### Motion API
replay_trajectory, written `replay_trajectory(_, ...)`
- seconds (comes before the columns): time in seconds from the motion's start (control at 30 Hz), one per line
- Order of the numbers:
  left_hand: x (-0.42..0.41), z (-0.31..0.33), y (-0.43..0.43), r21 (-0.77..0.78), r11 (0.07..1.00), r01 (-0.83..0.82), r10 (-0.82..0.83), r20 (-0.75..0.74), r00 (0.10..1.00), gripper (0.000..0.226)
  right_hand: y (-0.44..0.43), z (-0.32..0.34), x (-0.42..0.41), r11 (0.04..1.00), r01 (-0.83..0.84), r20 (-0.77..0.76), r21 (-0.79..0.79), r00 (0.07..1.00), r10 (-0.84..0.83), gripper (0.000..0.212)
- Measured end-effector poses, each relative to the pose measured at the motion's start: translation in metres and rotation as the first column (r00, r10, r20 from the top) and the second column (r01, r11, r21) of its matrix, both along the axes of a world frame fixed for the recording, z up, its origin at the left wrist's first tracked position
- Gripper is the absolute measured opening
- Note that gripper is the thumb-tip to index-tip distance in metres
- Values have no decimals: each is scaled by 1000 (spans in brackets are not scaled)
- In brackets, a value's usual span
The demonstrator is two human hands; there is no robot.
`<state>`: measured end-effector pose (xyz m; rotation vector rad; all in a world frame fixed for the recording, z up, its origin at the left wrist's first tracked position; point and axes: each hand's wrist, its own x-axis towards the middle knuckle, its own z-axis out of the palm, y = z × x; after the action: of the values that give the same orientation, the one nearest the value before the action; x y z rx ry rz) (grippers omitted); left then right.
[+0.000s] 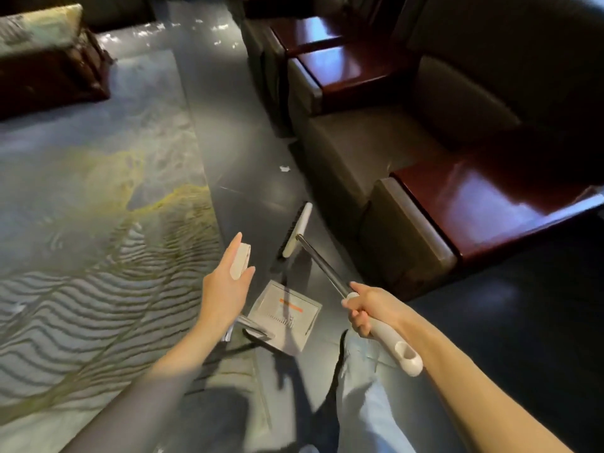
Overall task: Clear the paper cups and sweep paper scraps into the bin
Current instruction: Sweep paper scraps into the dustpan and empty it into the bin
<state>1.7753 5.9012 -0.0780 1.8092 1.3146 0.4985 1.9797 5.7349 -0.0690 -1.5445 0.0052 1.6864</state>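
Sweeping is barely starting. The right hand is gripping the broom, and the left hand is pinching the dustpan handle. The dustpan is looking empty. One paper scrap is lying by the sofa and more scraps are waiting along the far floor. Cups and bin are not showing.

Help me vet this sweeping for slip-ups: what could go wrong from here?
1. The left hand holds the grey long-handled dustpan only loosely by its white grip, fingers nearly straight; it could tip or slip.
2. The white paper scrap lies close to the base of the dark sofa; the white-headed metal-shafted broom in the right hand might push it underneath.
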Motion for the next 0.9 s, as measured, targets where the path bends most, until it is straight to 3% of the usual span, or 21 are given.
replay_trajectory(0.2, 69, -5, 127, 0, 988, -153, 152, 113, 982, 62, 140, -9, 87, 984, -174, 124, 29, 978, 169, 65)
replay_trajectory(0.33, 123, -1, 212, 51, 969, -241, 239, 36, 970, 61, 247, -6, 161, 953, -303, 179, 5, 938, 297, 30)
replay_trajectory(0.4, 145, 0, 252, 90, 960, -264, 263, 14, 965, 61, 298, -2, 197, 940, -340, 186, -32, 922, 340, 24)
replay_trajectory(0.6, 206, -11, 374, 80, 951, -299, 296, 42, 954, 59, 439, 5, 274, 884, -463, 194, -65, 863, 466, 33)
replay_trajectory(0.73, 248, -32, 460, 64, 953, -297, 293, 67, 954, 60, 534, -5, 319, 853, -512, 249, -99, 818, 519, 61)
replay_trajectory(0.9, 295, -59, 557, 74, 951, -299, 298, 15, 954, 61, 635, -34, 375, 811, -565, 325, -153, 746, 581, 66)
